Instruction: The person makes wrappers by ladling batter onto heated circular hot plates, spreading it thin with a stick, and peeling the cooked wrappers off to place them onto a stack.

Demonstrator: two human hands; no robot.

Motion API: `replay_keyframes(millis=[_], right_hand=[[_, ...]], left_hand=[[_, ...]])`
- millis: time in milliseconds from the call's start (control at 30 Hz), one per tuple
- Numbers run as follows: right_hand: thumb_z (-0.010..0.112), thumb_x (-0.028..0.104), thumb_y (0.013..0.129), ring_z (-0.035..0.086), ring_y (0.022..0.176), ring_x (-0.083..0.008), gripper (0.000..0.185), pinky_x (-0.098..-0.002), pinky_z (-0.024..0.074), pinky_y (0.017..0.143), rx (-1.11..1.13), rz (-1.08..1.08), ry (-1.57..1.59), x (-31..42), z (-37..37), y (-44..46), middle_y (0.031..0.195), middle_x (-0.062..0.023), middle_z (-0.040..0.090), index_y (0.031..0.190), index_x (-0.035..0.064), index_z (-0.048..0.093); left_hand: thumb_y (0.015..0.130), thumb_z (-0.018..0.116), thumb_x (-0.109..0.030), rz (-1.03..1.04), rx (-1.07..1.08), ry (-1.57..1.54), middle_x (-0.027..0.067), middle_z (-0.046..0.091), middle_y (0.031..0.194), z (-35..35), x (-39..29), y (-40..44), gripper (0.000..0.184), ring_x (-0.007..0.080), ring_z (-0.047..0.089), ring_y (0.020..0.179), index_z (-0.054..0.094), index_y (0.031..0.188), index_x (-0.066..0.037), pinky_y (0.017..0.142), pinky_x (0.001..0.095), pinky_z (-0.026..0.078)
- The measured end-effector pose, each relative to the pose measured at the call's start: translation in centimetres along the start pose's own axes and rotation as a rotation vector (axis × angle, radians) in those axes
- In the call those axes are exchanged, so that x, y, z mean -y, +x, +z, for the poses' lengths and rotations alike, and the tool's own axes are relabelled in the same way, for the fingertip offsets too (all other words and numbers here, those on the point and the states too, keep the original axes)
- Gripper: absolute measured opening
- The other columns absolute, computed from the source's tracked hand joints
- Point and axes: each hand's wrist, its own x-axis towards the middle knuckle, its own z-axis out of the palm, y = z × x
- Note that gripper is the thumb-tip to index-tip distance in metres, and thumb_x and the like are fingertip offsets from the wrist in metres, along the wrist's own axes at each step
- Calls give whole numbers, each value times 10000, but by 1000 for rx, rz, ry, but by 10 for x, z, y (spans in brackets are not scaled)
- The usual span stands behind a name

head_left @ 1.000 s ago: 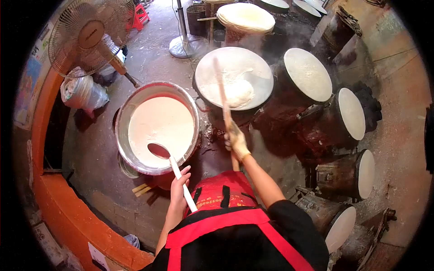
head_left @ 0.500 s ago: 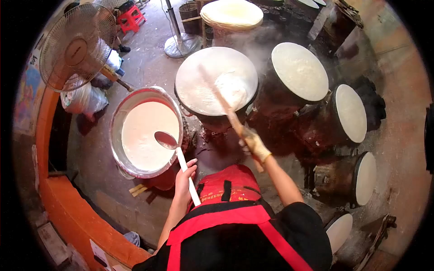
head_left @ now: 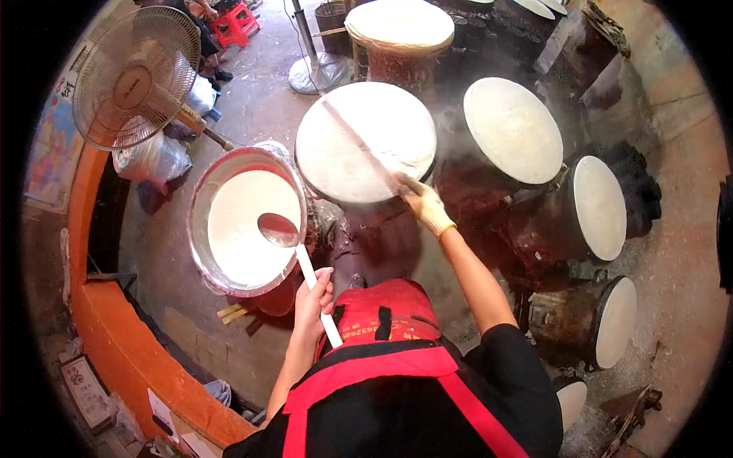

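My left hand is closed around the white handle of a ladle. The ladle's metal bowl hangs over a large metal pot of creamy white batter. My right hand, in a yellowish glove, grips the near end of a long wooden stick, blurred by motion. The stick lies across a round griddle covered with a white batter layer. Whether its whole length touches the batter I cannot tell.
More round white-topped griddles curve around my right side, with steam nearby. At the back stands a stack of pale round sheets. A fan and an orange ledge are on the left. A person is by a red stool.
My right hand has moved up with the stick, closer to the griddle's edge. The thick white mound on the griddle is now flatter and more spread. My left hand and ladle have barely moved.
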Motion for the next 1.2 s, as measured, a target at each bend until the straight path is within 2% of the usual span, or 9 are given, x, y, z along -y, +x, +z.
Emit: replay_keyframes(millis=[67,133,200,267,300,633,733,967,1200], right_hand=[[473,102,914,520,1130,-257,367,-339,401,1004,-114,215,433,-27,-6,-4,1281,-144,512,1279,77,503],[537,94,890,577,660,-104,309,-229,479,552,-533,61,611,-11,13,-23,1001,-100,649,1192,34,567],[539,86,887,584,712,-112,335,-248,498,620,-538,-245,-63,-35,43,-27,1047,-106,640,1216,19,548],[534,87,881,574,959,-150,367,-274,463,849,-270,314,219,17,64,-37,1158,-125,596,1237,-2,525],[516,40,865,524,1077,-161,388,-282,388,950,-162,164,293,9,66,-31,1195,-132,577,1248,-20,510],[610,61,859,557,960,-88,331,-171,438,809,-381,211,408,25,56,-67,1140,-58,600,1184,6,577],[651,105,844,477,605,-38,350,-191,403,528,-407,184,545,-4,33,-27,874,3,618,1174,11,586],[576,50,882,551,904,-120,338,-208,448,807,-223,242,544,-10,14,-65,1073,-65,625,1219,84,576],[601,142,885,351,503,-1,364,-176,305,438,-387,251,266,-9,30,-136,816,77,572,1242,91,558]], left_hand=[[908,573,-189,42,-16,27,-15,466,608,-3,-6,0,178,23,327,403,561,993,-32,324,171,250],[912,565,-203,66,-36,58,-12,460,585,0,-16,-3,185,28,322,392,546,997,-40,322,175,254],[926,538,-210,88,-17,40,-17,443,595,-2,-19,3,160,34,329,399,504,966,-59,330,182,268],[933,519,-204,77,-10,33,-18,428,612,-1,-24,7,145,42,348,418,469,940,-69,349,189,294],[936,510,-201,72,-9,25,-19,421,621,1,-26,10,141,46,357,428,451,927,-74,359,192,307],[928,518,-150,63,89,98,15,466,721,-3,-30,10,136,45,397,508,409,930,-68,381,187,318],[928,527,-177,19,126,107,9,457,717,-8,-30,11,172,40,367,489,391,907,-75,377,186,303],[932,513,-188,-14,158,116,-2,439,702,-8,-33,39,153,60,402,516,400,895,-92,392,193,322],[900,495,-144,158,175,444,11,425,677,13,-51,165,134,96,420,496,393,879,-60,408,243,371]])
